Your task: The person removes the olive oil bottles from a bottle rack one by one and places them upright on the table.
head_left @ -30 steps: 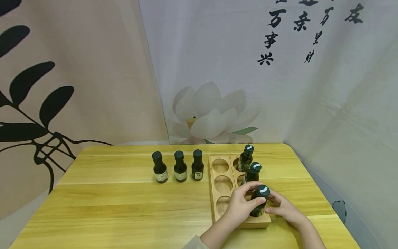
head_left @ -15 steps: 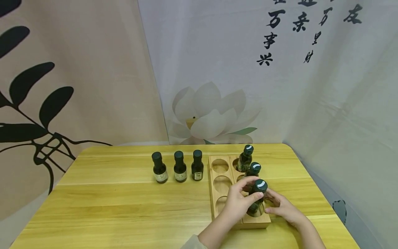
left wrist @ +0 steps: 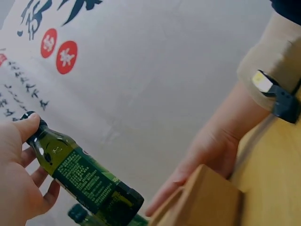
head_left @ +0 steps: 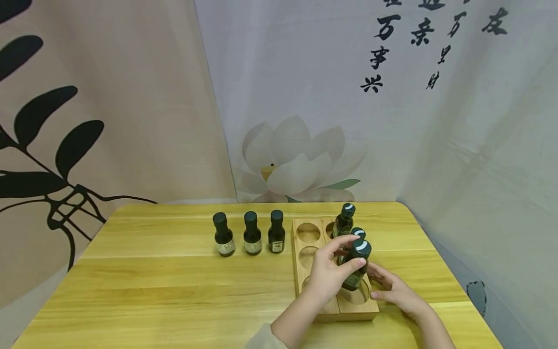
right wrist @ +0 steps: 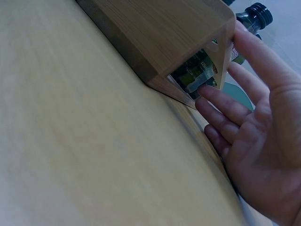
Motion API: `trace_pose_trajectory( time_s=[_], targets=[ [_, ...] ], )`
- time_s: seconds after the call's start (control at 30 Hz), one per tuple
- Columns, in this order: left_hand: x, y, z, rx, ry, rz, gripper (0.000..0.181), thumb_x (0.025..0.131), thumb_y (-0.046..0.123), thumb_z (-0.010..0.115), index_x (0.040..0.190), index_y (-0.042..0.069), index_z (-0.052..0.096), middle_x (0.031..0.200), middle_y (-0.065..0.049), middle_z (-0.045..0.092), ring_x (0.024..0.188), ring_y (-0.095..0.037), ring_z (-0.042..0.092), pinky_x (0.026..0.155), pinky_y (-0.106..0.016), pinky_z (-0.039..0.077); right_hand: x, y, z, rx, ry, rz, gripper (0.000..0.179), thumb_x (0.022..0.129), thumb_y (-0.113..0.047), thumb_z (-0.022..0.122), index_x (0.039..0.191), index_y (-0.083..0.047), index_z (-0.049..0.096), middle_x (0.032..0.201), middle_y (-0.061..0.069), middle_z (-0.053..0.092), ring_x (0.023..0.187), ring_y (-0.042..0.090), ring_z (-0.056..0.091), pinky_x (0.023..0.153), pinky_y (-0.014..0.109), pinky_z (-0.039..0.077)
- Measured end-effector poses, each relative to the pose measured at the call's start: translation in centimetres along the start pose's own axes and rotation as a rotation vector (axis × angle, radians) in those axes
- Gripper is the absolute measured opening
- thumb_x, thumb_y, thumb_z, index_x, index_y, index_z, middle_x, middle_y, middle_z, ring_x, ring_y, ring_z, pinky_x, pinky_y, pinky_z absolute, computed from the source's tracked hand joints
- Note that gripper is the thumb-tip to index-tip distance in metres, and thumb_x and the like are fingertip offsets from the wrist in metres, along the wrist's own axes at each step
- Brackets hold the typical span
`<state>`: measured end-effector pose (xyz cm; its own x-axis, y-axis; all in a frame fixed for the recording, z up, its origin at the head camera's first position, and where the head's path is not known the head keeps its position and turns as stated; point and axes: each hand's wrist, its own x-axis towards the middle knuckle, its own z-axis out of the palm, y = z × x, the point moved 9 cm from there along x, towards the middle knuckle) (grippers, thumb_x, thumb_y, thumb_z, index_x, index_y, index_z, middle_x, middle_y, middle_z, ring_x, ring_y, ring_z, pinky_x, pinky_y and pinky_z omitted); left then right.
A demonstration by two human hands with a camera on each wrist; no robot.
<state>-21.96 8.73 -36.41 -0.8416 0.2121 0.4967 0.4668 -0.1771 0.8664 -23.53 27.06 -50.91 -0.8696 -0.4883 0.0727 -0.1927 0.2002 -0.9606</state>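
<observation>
Up it is, a green glass bottle, in the left hand, and that grip is clamped at the top, thumb and fingers pinching round the cap and neck. It's tilted, base low over the nearest right-hand hole of the wooden rack, and the left wrist view gives us its dark green label. Across on the other flank, the right hand is at the rack's right side, its grip apart, fingers spread; whether each fingertip touches the wood I can't tell. Behind the action, one capped bottle sits in the far right-hand hole, another in the middle one, mostly hidden. Out left on the desk, three dark bottles stand upright in a row, pale labels facing us, a lotus-printed cloth hanging behind.
</observation>
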Motion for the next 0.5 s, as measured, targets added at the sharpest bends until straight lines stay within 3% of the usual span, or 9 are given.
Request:
trace_pose_trajectory(
  time_s=[0.23,0.5],
  targets=[
    [0.7,1.5,-1.8,0.03,0.048,-0.022,0.038,0.083,0.013,0.075,0.12,0.013,0.066,0.104,0.0,0.065,0.098,-0.016,0.059,0.085,-0.038,0.049,0.1,-0.2,0.0,0.011,-0.013,-0.012,0.068,0.088,0.002,0.061,0.148,-0.001,0.03,0.147,0.028,0.031,0.124,0.002,0.042,0.099,0.021,0.035],
    [1.4,2.3,-4.7,0.032,0.139,-0.07,0.041,0.08,0.003,0.077,0.12,0.008,0.067,0.107,-0.003,0.066,0.1,-0.019,0.058,0.077,-0.035,0.051,0.3,-0.4,0.2,0.012,-0.032,-0.056,0.07,0.087,0.004,0.062,0.149,-0.001,0.03,0.146,0.034,0.026,0.125,0.004,0.042,0.1,0.021,0.034]
  ],
)
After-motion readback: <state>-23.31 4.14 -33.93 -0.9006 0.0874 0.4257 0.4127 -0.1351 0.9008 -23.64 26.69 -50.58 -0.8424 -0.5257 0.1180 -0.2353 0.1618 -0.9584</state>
